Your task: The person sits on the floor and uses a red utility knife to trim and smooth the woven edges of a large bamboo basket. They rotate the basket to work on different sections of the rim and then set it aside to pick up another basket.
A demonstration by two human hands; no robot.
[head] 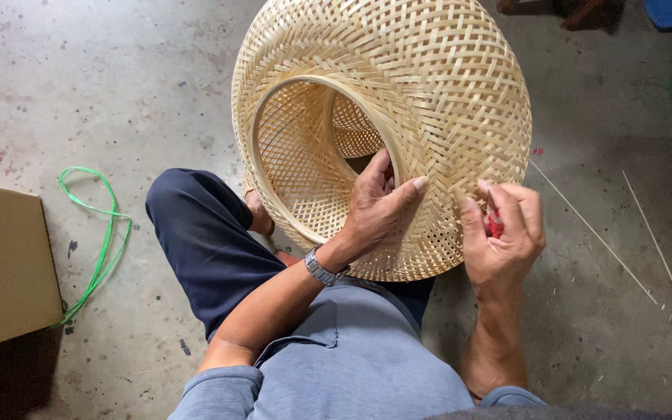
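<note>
A large woven bamboo basket rests on its side against my knees, its round opening facing me. My left hand grips the basket's rim, fingers hooked inside the opening and thumb pressed on the outer weave. A metal wristwatch sits on that wrist. My right hand is closed around a small red-handled tool, held against the lower right side of the weave. What kind of tool it is cannot be made out.
A cardboard box stands at the left edge with a green plastic strap looped beside it. Thin bamboo strips lie on the concrete floor at the right. Dark objects sit at the top right corner.
</note>
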